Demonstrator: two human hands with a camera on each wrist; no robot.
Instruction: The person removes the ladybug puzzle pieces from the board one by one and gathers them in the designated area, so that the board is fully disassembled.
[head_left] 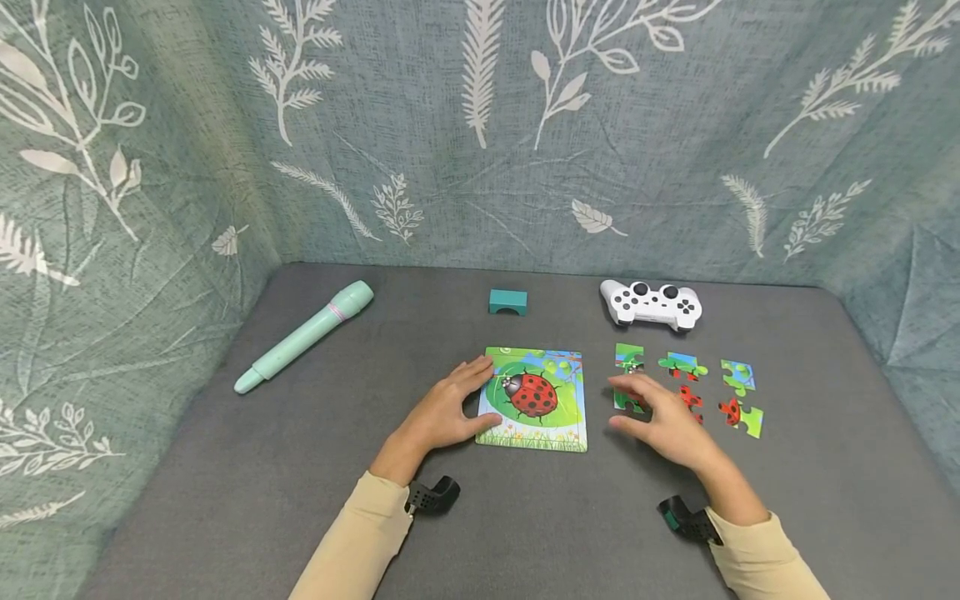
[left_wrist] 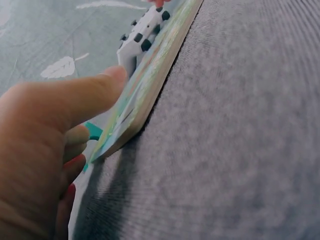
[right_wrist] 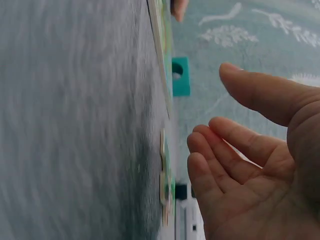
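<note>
A square ladybird puzzle board [head_left: 534,435] lies flat on the grey table. My left hand [head_left: 447,410] is at its left side, fingers by the top left corner and thumb over the lower left part. In the left wrist view the thumb [left_wrist: 92,92] reaches across the board's edge. My right hand [head_left: 667,423] hovers over loose jigsaw pieces to the right, with thumb and fingers apart and nothing between them. It partly hides a green piece [head_left: 628,354] and a red piece [head_left: 690,398]. The right wrist view shows the palm [right_wrist: 250,195] bare.
Other pieces lie farther right, among them a blue-green one [head_left: 738,375] and a red-green one [head_left: 750,421]. Behind them sits a white game controller [head_left: 652,306]. A teal arch block [head_left: 508,300] stands behind the board, and a mint-green tube-shaped thing [head_left: 303,337] lies at left.
</note>
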